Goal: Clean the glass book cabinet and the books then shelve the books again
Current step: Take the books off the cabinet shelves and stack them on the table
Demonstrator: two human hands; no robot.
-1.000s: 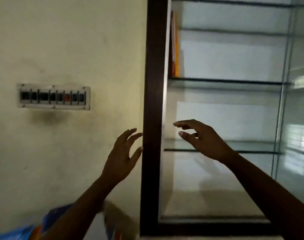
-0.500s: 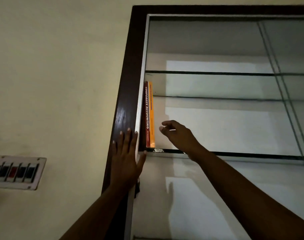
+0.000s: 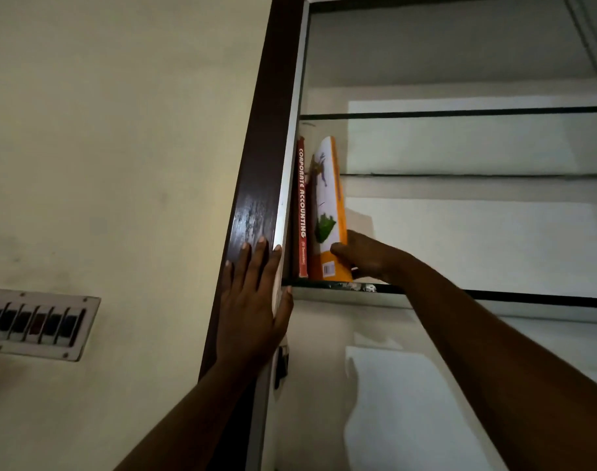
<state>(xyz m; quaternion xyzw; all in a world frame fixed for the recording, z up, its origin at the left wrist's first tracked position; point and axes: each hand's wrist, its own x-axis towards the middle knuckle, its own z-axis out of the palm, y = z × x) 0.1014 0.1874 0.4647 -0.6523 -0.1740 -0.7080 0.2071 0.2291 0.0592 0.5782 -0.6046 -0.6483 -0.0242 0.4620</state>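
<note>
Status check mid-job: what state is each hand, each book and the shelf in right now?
Left hand, flat, straight fingers pressed against the cabinet frame.
Right hand, gripping the orange book near its lower end.
Orange book, tilted, cover showing, lower end at the glass shelf.
Red book, upright at the shelf's left end, untouched.
Glass shelf, only these two books on it in view.
</note>
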